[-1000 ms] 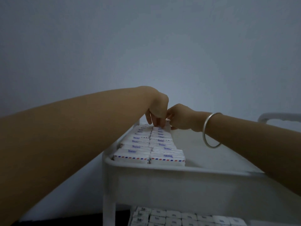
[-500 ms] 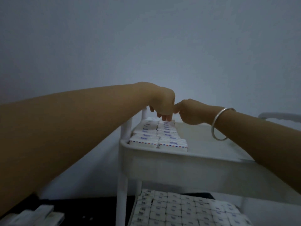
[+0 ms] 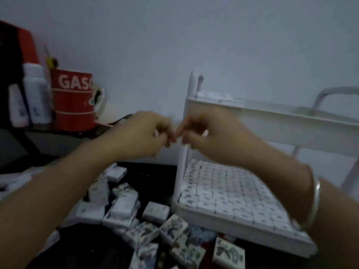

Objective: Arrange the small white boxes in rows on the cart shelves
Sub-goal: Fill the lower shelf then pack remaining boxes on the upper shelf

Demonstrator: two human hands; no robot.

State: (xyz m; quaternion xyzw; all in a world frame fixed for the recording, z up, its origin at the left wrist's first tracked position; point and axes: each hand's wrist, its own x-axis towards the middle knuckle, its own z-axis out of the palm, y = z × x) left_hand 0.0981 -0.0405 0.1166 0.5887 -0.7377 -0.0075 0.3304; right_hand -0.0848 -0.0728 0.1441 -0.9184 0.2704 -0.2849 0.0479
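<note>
I am holding my left hand [image 3: 143, 133] and right hand [image 3: 213, 136] close together at the centre of the frame. The fingers are curling inward, tips nearly meeting. Blur is hiding whether either is pinching anything, so I cannot tell.

The small white boxes [image 3: 231, 193] are sitting in tight rows on the lower shelf [image 3: 233, 226] of the cart [image 3: 193, 84] at lower right, likely packed edge to edge so more fit. A few are lining the upper shelf [image 3: 272, 121] at its left end. Loose boxes [image 3: 126, 207] are lying jumbled on the dark surface [image 3: 151, 171] at bottom centre, within my easy reach.
</note>
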